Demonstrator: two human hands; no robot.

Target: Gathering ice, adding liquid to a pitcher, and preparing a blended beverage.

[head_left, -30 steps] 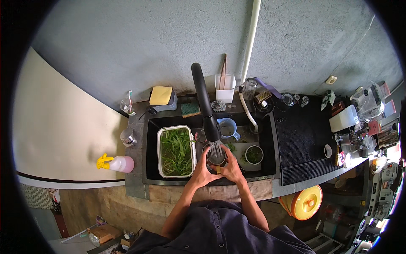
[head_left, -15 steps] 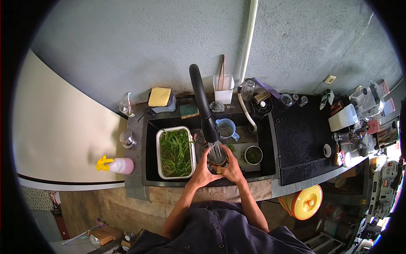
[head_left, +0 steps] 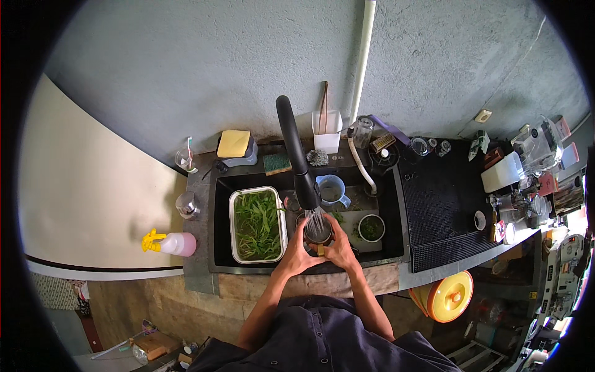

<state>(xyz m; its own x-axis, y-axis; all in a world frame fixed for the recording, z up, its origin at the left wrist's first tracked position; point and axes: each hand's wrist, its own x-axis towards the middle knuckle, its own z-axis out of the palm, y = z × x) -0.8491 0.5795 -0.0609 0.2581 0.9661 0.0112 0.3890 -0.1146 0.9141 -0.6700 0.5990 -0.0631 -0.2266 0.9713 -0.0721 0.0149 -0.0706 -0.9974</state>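
Observation:
Between my left hand (head_left: 298, 253) and my right hand (head_left: 340, 250), a small round metal-looking bowl (head_left: 318, 236) is held in the sink. My fingers curve around its two sides. Water (head_left: 315, 218) streams into it from the black faucet (head_left: 305, 187) just above. A yellowish-brown block-like piece (head_left: 320, 249) shows at the bowl's near side, between my thumbs; I cannot tell whether it is a handle. To the left, a white rectangular tub (head_left: 232, 226) holds green leaves (head_left: 257, 223) in water. Right of my hands stands a white bowl (head_left: 382, 229) of chopped greens.
A blue jug (head_left: 331, 188) stands behind the hands in the black sink (head_left: 221, 255). Sponges and a steel scrubber (head_left: 318, 157) line the back edge. A pink spray bottle (head_left: 178, 243) is at the left. The black drainboard (head_left: 443, 204) lies right, with jars and containers beyond.
Both hands keep their hold on the bowl under the running water. Almost nothing else differs; the whole view shifts very slightly.

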